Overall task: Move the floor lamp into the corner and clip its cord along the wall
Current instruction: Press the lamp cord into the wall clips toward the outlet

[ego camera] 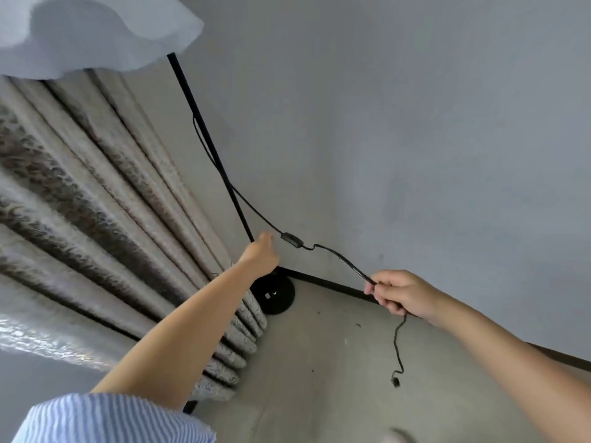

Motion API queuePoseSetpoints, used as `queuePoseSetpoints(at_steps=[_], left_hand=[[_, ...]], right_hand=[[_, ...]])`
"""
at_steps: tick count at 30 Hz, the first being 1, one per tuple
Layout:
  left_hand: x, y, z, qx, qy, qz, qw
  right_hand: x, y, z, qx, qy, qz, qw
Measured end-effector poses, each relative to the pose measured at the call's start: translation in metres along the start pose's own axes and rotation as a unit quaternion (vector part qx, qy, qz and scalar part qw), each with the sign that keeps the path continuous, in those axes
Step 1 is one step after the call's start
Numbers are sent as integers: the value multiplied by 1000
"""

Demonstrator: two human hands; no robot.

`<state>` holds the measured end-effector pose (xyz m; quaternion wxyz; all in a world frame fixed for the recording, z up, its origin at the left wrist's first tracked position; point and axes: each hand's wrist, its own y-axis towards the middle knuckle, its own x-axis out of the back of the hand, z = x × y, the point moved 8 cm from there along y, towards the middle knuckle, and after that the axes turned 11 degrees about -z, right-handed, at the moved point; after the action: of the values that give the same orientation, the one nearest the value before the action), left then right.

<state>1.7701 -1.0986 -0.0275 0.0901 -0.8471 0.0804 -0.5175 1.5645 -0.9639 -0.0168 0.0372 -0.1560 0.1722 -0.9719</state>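
Note:
The floor lamp stands in the corner: a thin black pole (208, 142), a wavy white shade (96, 30) at the top left and a round black base (275, 295) on the floor. Its black cord (252, 209) leaves the pole, passes an inline switch (291, 240) and runs into my right hand (399, 294), which is closed on it. The cord's free end with the plug (396, 382) dangles below that hand. My left hand (260, 252) reaches toward the lower pole, fingers curled, right by the pole; contact is unclear.
A patterned beige curtain (96, 203) hangs on the left, its folds reaching the lamp base. A grey wall (415, 123) with a dark baseboard (335, 284) runs to the right. The concrete floor (319, 362) lies below.

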Motion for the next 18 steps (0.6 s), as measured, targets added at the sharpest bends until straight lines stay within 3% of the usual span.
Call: queuePoseSetpoints(at_steps=[5, 10, 18], left_hand=[[-26, -50, -29, -60, -16, -17, 998], [-37, -89, -68, -190, 147, -92, 966], [-38, -149, -75, -167, 136, -221, 951]], right_hand=[[5, -50, -7, 9, 15, 40, 999], [18, -79, -16, 19, 29, 58, 998], [48, -152, -70, -21, 159, 114, 980]])
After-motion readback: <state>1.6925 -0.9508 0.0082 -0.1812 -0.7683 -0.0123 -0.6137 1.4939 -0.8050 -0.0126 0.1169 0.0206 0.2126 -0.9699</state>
